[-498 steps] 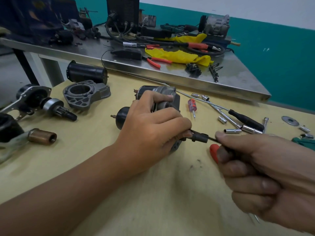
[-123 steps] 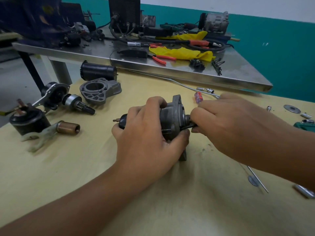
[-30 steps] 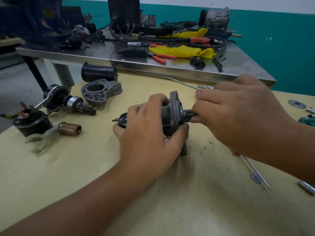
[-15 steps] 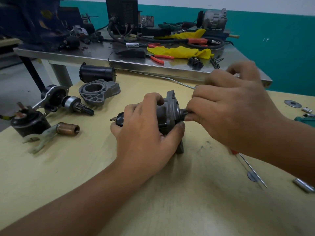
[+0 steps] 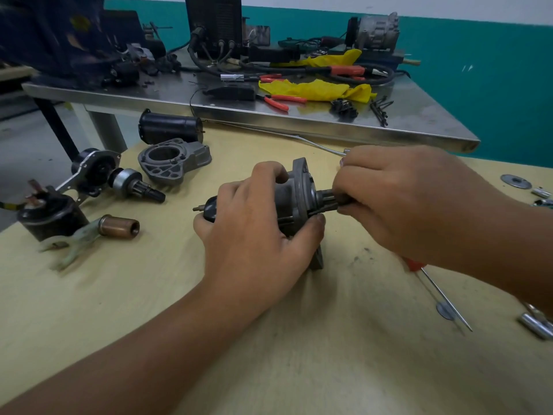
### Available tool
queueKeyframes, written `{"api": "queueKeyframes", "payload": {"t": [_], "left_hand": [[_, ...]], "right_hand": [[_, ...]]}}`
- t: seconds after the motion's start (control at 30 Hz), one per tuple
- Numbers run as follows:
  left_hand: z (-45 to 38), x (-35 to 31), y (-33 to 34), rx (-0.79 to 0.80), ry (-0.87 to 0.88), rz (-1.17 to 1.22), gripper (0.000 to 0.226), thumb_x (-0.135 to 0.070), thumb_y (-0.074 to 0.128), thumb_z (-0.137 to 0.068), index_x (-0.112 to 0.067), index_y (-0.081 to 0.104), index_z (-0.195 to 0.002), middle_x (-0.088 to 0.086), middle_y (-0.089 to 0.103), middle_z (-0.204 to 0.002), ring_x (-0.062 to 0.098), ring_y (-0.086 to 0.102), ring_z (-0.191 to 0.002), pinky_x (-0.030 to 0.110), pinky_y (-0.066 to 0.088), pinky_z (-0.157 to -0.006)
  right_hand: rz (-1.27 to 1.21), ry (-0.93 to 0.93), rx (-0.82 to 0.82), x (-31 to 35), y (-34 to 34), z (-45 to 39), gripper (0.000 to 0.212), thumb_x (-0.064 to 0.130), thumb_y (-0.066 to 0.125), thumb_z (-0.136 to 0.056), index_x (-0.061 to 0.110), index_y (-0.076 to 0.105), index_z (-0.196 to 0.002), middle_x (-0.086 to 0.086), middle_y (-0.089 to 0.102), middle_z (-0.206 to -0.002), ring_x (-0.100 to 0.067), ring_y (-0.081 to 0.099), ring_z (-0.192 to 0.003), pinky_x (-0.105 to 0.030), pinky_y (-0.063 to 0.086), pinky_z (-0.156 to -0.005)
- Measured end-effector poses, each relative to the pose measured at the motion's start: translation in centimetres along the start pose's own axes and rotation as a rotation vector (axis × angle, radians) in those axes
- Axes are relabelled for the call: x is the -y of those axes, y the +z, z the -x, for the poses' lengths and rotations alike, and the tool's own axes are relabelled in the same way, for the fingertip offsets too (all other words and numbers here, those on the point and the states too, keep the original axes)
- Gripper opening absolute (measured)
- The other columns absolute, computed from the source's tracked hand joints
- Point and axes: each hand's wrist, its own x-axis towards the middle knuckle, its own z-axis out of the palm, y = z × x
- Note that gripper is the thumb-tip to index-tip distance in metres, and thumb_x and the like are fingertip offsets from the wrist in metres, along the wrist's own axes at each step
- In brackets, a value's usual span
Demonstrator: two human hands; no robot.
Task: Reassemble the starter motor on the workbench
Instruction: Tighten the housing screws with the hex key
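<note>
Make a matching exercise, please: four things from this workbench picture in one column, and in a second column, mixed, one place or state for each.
Things
1. starter motor
2. copper sleeve
3. yellow cloth
4. flat washer

Places or states
A. on the steel table at the back
B. held by the left hand, with the right hand at its shaft
C. lying at the left, beside the fork lever
D. lying at the far right edge of the bench

Pairs: 1-B, 2-C, 3-A, 4-D
</note>
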Motion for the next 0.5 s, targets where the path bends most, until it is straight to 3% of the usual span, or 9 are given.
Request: {"api": "queueKeyframes", "payload": {"t": [0.1, 0.17, 0.23, 0.33, 0.4, 0.5], "left_hand": [[-0.01, -0.01, 0.0, -0.005, -0.001, -0.003, 0.053, -0.066, 0.063, -0.076, -0.048, 0.036, -0.118, -0.026, 0.052, -0.103, 0.002, 0.037, -0.106, 0.046, 0.03, -0.088], [-0.02, -0.05, -0.03, -0.004, -0.004, -0.003, 0.053, -0.067, 0.062, -0.076, -0.048, 0.036, -0.118, -0.026, 0.053, -0.104, 0.003, 0.038, -0.108, 0.047, 0.03, -0.089], [-0.04, -0.07, -0.04, 0.003, -0.008, -0.004, 0.054, -0.067, 0.062, -0.076, -0.048, 0.036, -0.119, -0.026, 0.053, -0.105, 0.005, 0.039, -0.109, 0.049, 0.032, -0.092], [-0.03, -0.07, -0.03, 0.001, -0.005, -0.007, 0.053, -0.068, 0.062, -0.076, -0.047, 0.036, -0.118, -0.026, 0.053, -0.104, 0.004, 0.039, -0.108, 0.049, 0.032, -0.091], [-0.02, -0.04, -0.02, -0.003, -0.006, -0.005, 0.053, -0.068, 0.062, -0.076, -0.048, 0.036, -0.118, -0.026, 0.053, -0.103, 0.002, 0.038, -0.107, 0.049, 0.032, -0.091], [0.0, -0.02, -0.02, -0.002, -0.003, 0.0, 0.054, -0.068, 0.063, -0.076, -0.048, 0.036, -0.118, -0.026, 0.053, -0.103, 0.003, 0.038, -0.106, 0.047, 0.03, -0.089]], "right_hand": [[0.116, -0.058, -0.056, -0.53, 0.13, 0.17, 0.002, 0.012, 0.072, -0.09, 0.013, 0.071, -0.088, -0.005, 0.066, -0.08, -0.031, 0.06, -0.068, -0.045, 0.051, -0.065], [0.209, -0.067, -0.083, -0.69, 0.14, 0.23, 0.005, 0.011, 0.071, -0.089, 0.016, 0.073, -0.087, -0.004, 0.069, -0.082, -0.032, 0.063, -0.081, -0.051, 0.044, -0.086], [0.237, -0.058, -0.091, -0.62, 0.32, 0.25, 0.005, 0.011, 0.071, -0.087, 0.016, 0.073, -0.088, -0.004, 0.07, -0.086, -0.034, 0.064, -0.092, -0.055, 0.038, -0.094], [0.207, -0.042, -0.042, -0.3, 0.83, 0.33, 0.002, 0.015, 0.068, -0.092, 0.013, 0.069, -0.093, -0.006, 0.067, -0.088, -0.033, 0.061, -0.086, -0.05, 0.048, -0.079], [0.115, -0.019, -0.026, -0.18, 0.97, 0.41, 0.014, 0.022, 0.061, -0.097, 0.01, 0.068, -0.095, -0.008, 0.064, -0.087, -0.031, 0.059, -0.076, -0.043, 0.051, -0.06], [-0.037, 0.014, -0.059, -0.08, 0.69, 0.44, 0.026, 0.029, 0.055, -0.094, 0.006, 0.068, -0.096, -0.011, 0.062, -0.084, -0.031, 0.057, -0.065, -0.041, 0.052, -0.05]]}}
